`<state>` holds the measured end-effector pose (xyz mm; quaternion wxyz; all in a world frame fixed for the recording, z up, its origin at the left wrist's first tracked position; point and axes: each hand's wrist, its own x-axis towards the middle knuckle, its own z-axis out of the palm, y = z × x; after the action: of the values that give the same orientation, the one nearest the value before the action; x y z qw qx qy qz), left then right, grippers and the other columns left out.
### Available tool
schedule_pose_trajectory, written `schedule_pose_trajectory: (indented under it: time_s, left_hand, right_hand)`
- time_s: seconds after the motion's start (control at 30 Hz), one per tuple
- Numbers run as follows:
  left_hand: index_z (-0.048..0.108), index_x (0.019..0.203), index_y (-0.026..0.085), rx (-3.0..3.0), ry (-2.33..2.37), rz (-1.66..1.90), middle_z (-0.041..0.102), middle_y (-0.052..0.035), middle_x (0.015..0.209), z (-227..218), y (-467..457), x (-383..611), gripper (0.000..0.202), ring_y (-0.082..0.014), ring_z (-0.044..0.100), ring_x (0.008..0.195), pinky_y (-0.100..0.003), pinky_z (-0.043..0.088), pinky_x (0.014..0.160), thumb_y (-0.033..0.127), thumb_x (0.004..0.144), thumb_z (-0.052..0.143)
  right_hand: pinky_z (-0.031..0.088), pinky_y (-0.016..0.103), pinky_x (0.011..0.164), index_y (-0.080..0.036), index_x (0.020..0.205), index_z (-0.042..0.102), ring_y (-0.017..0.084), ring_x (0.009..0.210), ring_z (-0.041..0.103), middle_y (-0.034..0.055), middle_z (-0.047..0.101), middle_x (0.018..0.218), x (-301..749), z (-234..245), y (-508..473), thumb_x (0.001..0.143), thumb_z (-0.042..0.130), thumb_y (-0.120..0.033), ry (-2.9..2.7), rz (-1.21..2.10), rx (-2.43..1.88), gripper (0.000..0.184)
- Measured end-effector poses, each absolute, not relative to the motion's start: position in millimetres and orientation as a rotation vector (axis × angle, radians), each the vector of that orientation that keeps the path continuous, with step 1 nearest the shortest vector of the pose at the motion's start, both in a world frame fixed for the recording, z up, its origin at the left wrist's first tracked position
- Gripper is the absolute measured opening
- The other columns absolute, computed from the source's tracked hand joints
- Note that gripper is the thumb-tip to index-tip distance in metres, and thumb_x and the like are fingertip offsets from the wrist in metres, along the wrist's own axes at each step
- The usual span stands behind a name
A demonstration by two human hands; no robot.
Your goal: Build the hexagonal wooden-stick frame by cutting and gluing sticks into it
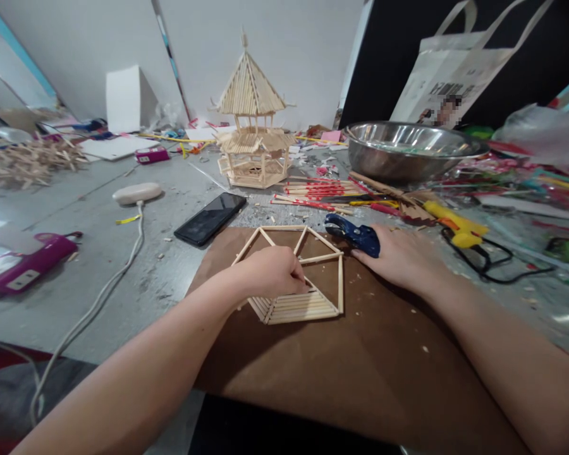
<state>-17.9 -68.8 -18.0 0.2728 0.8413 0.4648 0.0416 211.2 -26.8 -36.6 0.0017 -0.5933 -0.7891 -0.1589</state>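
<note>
A frame of pale wooden sticks (341, 284), many-sided with spokes to its middle, lies flat on a brown board (313, 360). Parallel sticks fill its front section and part of the one beside it on the left. Over the frame, my left hand (277, 272) is closed in a pinch at the upper edge of the filled front section. Whatever is between those fingertips is too small to make out. Dark blue hand cutters (358, 237) are gripped in my right hand (401, 256), right of the frame, with their jaws pointing left.
Behind the board stands a stick pagoda model (253, 126). A black phone (211, 218) lies left of it, near a white cable (109, 291) and purple power strip (33, 262). To the right are red-tipped sticks (322, 189), a metal bowl (412, 151) and a yellow glue gun (458, 224).
</note>
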Motion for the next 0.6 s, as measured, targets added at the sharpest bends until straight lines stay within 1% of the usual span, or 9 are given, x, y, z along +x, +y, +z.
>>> schedule_pose_trajectory:
  time_s: [0.1,0.33,0.6]
  left_hand:
    - [0.066,0.067,0.018,2.268,1.241,0.114,0.06,-0.0009,0.057,-18.2,-68.9,-18.2,0.024,-0.0105,0.048,0.05,-0.02,0.033,0.048,0.034,0.064,0.049]
    - [0.066,0.067,0.019,2.268,1.283,0.102,0.061,-0.0017,0.059,-18.8,-69.7,-17.4,0.023,-0.0112,0.049,0.051,-0.021,0.033,0.049,0.034,0.063,0.05]
    - [0.065,0.073,0.02,2.265,1.276,0.056,0.063,-0.0005,0.068,-16.6,-69.3,-18.6,0.023,-0.012,0.052,0.059,-0.02,0.035,0.053,0.035,0.063,0.05]
  right_hand:
    - [0.035,0.035,0.055,-0.017,0.093,0.05,0.027,0.07,0.056,0.0104,0.061,0.08,211.1,-36.7,-27.0,0.069,0.035,-0.055,-2.474,-0.499,-1.871,0.048]
    - [0.034,0.034,0.055,-0.017,0.093,0.05,0.026,0.07,0.056,0.01,0.061,0.081,211.5,-37.0,-27.1,0.069,0.034,-0.056,-2.474,-0.508,-1.864,0.049]
    - [0.034,0.033,0.054,-0.017,0.094,0.05,0.027,0.07,0.055,0.011,0.061,0.08,211.2,-37.7,-27.5,0.068,0.035,-0.057,-2.474,-0.506,-1.869,0.05]
